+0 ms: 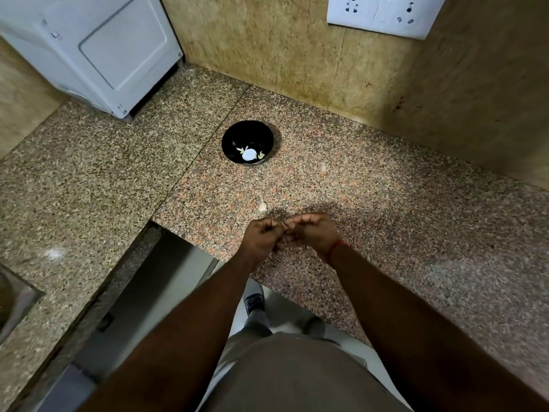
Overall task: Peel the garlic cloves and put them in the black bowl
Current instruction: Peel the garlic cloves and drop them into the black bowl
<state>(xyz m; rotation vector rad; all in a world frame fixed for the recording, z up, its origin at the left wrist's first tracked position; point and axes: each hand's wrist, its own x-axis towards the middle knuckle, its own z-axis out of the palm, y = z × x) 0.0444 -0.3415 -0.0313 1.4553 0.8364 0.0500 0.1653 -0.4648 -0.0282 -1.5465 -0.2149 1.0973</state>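
I count one black bowl [248, 142] on the table [371, 188], with two small pale cloves [240, 149] showing inside it, and one unpeeled garlic clove [262, 205] lying loose. Two hands work together, left hand [261, 237] and right hand [312, 231]. One white appliance [98, 52], one socket plate [383, 14].

Bare forearms, no sleeves in view. A red thread band [337, 248] circles the right wrist. Grey-brown trousers [285, 373] below, with grey socks [258, 321] and one dark shoe [254, 303].
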